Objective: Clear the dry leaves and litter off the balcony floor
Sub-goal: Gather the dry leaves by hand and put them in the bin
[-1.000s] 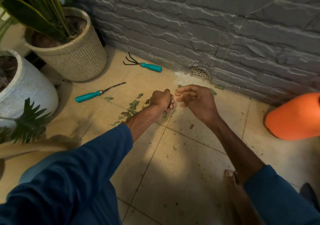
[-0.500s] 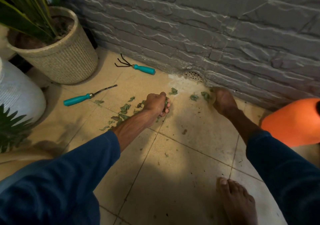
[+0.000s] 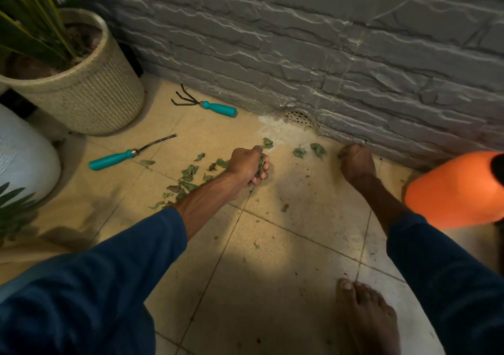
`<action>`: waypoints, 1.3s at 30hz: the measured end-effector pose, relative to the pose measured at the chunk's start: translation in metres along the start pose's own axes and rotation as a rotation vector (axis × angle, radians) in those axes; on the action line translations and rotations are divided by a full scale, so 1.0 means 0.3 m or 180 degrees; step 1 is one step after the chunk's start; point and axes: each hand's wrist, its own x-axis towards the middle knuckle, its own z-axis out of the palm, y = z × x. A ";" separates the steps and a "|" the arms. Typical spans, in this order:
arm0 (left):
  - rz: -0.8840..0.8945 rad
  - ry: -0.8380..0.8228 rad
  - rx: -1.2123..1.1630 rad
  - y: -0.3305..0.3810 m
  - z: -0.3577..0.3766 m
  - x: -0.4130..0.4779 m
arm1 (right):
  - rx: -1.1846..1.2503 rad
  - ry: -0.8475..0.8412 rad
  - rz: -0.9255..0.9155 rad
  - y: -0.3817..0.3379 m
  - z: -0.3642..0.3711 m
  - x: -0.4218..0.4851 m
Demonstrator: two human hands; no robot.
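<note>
Two hands are held low over the tiled balcony floor [image 3: 272, 286]. A bunch of dry leaves [image 3: 261, 164] is gripped in the left hand [image 3: 245, 163], with the fingers curled tightly round it. More loose leaves [image 3: 191, 170] are scattered on the floor just left of that hand, and a pair of leaves [image 3: 317, 149] is seen between the hands, near the drain [image 3: 298, 116]. The right hand [image 3: 356, 161] is curled, knuckles up, at the foot of the grey stone wall [image 3: 327, 41]; whether anything is held in it cannot be told. A teal-handled hand rake [image 3: 218, 108] and a teal-handled weeder [image 3: 117, 159] are laid beside the woven pot [image 3: 87, 103]. A bare foot [image 3: 368, 319] is planted on the floor below the right hand.
</note>
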 end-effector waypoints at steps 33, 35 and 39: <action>-0.0073 -0.0157 -0.0099 0.010 -0.059 -0.025 | 0.0714 -0.0145 0.0106 -0.141 0.010 -0.025; -0.0077 -0.0180 -0.0086 0.011 -0.057 -0.029 | 0.0773 -0.0218 0.0207 -0.136 0.002 -0.019; -0.0094 -0.0185 -0.0054 0.013 -0.055 -0.033 | 0.1053 -0.0218 -0.0300 -0.189 -0.019 -0.026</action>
